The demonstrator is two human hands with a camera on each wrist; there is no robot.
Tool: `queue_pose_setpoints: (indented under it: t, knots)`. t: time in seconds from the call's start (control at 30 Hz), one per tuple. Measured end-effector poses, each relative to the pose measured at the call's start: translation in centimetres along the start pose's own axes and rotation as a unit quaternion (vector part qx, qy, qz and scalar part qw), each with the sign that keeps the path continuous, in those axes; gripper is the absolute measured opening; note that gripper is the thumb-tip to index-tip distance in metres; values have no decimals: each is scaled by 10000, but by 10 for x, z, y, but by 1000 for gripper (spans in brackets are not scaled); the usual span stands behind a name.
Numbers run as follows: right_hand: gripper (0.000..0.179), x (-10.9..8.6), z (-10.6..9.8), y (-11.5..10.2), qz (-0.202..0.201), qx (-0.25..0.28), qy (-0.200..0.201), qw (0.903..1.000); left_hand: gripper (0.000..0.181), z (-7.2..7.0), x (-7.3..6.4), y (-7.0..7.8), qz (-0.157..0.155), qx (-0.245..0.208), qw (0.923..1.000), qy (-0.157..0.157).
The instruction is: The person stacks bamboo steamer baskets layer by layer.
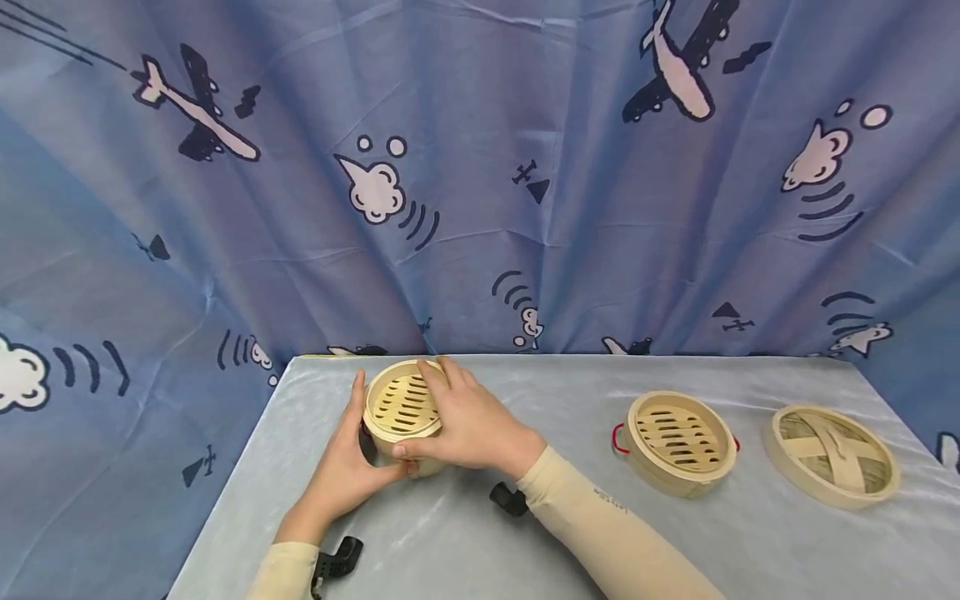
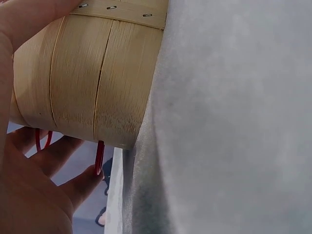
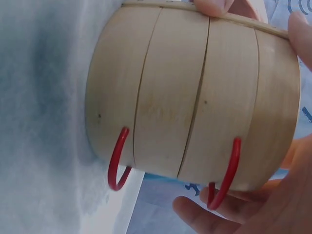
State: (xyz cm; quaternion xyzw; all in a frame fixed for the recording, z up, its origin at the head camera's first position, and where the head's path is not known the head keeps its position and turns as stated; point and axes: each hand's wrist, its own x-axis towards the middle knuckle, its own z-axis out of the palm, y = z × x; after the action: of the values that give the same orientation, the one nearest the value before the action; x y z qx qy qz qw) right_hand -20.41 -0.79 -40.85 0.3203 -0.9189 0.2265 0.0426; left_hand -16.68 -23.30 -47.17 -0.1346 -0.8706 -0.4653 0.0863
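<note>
A stack of bamboo steamer baskets (image 1: pixel 405 403) stands at the left of the table, its slatted inner base showing from above. My left hand (image 1: pixel 341 471) grips its near left side, thumb across the front and fingers round the far side. Over the right side curves my right hand (image 1: pixel 480 423), with its thumb at the front rim and fingertips on the back rim. Red handles (image 3: pixel 227 173) stick out at two levels of the wall in the right wrist view. In the left wrist view, the fingers (image 2: pixel 85 187) reach another red handle (image 2: pixel 99 157).
To the right stands another bamboo steamer basket (image 1: pixel 678 479) with red handles and a slatted base. Beside it lies a round woven bamboo lid (image 1: pixel 832 458) with crossed strips. A grey cloth covers the table (image 1: pixel 540 533); a blue patterned curtain (image 1: pixel 465 275) hangs behind.
</note>
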Motion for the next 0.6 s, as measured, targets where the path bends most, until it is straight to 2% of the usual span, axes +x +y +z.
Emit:
queue_pose_setpoints:
  t: [0.2,0.37,0.6]
  knots:
    - [120,-1,-10,8,56,-29,-132,9999,146,-3,-1,6,-55,-5,10000,23]
    - [114,-6,-23,21,100,-99,-61,9999,144,1,2,-1,37,108,9999,49]
    - [110,-20,-30,38,135,-310,83,9994,143,1,0,-8,187,111,9997,90]
